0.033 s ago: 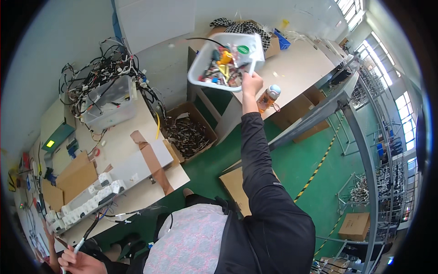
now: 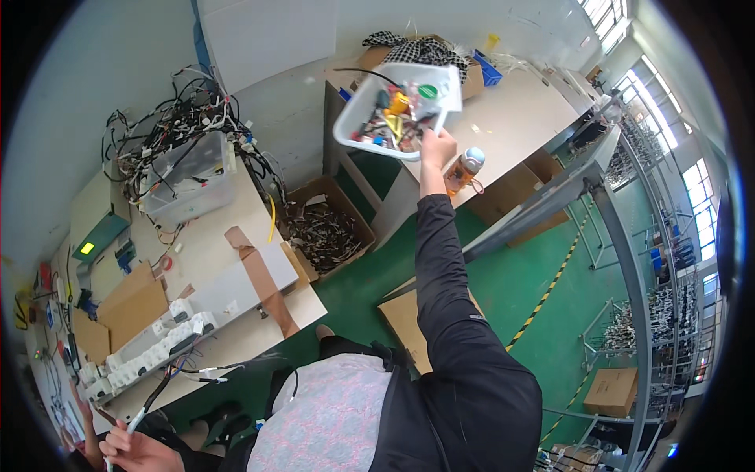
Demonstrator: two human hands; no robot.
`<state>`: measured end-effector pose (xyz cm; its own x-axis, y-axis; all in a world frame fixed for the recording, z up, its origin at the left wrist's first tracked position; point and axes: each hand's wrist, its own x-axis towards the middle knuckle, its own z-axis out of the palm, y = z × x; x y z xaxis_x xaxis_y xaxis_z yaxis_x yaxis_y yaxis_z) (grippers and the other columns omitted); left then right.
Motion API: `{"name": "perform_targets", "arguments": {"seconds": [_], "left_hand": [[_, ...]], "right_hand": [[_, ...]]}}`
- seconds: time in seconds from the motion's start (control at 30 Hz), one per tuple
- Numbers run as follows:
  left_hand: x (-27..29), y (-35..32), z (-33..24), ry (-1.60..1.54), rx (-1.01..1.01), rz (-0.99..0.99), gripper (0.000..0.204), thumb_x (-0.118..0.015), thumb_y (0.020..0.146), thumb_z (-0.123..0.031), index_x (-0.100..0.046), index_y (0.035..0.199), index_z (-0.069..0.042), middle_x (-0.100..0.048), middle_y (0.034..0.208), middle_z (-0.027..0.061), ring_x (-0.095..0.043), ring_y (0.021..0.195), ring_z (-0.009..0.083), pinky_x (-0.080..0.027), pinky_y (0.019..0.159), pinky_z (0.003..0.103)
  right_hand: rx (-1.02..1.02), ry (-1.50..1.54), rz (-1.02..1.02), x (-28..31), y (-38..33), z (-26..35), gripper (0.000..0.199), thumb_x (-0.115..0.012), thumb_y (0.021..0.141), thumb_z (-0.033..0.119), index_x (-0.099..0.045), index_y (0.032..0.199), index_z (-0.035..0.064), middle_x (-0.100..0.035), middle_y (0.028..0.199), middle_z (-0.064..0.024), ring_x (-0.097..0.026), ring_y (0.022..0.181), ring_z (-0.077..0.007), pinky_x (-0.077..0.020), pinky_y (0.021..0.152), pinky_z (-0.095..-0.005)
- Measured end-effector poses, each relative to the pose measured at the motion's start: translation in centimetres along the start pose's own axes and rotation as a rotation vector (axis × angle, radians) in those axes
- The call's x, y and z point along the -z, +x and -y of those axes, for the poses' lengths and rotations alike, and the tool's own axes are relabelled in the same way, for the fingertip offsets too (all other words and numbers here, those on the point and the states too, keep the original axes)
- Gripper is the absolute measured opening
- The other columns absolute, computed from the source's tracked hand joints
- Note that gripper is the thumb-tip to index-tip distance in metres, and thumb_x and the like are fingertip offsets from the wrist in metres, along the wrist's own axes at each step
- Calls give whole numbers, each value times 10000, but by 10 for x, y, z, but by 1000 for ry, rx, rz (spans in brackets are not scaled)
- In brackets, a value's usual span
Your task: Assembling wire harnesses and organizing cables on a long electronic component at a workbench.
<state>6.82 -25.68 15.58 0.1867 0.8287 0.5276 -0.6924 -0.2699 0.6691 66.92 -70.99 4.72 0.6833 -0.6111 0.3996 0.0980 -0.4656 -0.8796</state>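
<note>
left hand: bottom-left corner of view, grip clenched on a thin white cable that runs up toward the near table.
near table: white top, left of the torso; long white connector strip with short wires, brown cardboard pieces, strip of brown tape.
floor: green, with a yellow-black striped line; flat cardboard sheet lies beside the right sleeve.
open carton: on the floor between the two tables, full of dark cable scraps.
clear bin: back of the near table, tangle of black and white wires on and around it.
right arm: black sleeve, stretched out and up, well away from the body.
right hand: grip grasping the near edge of the white tray, thumb side on the rim.
white tray: lifted and tilted, held over the front edge of the far table; holds mixed small parts, with orange, yellow, green and red pieces.
far table: pale top; bottle with orange contents and light cap stands just beside the right hand, near the table edge.
far end: cardboard box with a black-white checked cloth on top, blue crate next to it.
</note>
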Motion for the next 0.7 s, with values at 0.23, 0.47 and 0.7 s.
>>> {"name": "perform_targets", "arguments": {"seconds": [0.23, 0.47, 0.7], "left_hand": [[2, 6, -2, -100, 188, 257, 190, -364, 1070, -227, -429, 989, -68, -344, 822, -3, -429, 824, 143, -348, 1082, 400], [-87, -39, 9, 92, 371, 138, 213, -391, 1057, -216, -447, 1119, -20, -381, 718, 1, -443, 698, 133, -486, 904, 356], [-77, -57, 39, -53, 573, 167, 258, -311, 1084, -296, -357, 903, -117, -438, 648, 13, -498, 672, 163, -540, 890, 394]], "right_hand": [[-71, -216, -167, -18, 32, -86, 251, -586, 708, 189, -722, 802, 1, -668, 697, -231, -675, 698, -399, -518, 672, -466], [-227, -628, 167, -68, 47, -183, 523, -626, 800, 437, -727, 871, -71, -710, 892, -265, -699, 871, -386, -517, 745, -495], [-510, -102, 277, -66, 99, -249, 518, -619, 778, 326, -661, 998, -142, -683, 1021, -300, -641, 1047, -408, -519, 857, -491]]}}
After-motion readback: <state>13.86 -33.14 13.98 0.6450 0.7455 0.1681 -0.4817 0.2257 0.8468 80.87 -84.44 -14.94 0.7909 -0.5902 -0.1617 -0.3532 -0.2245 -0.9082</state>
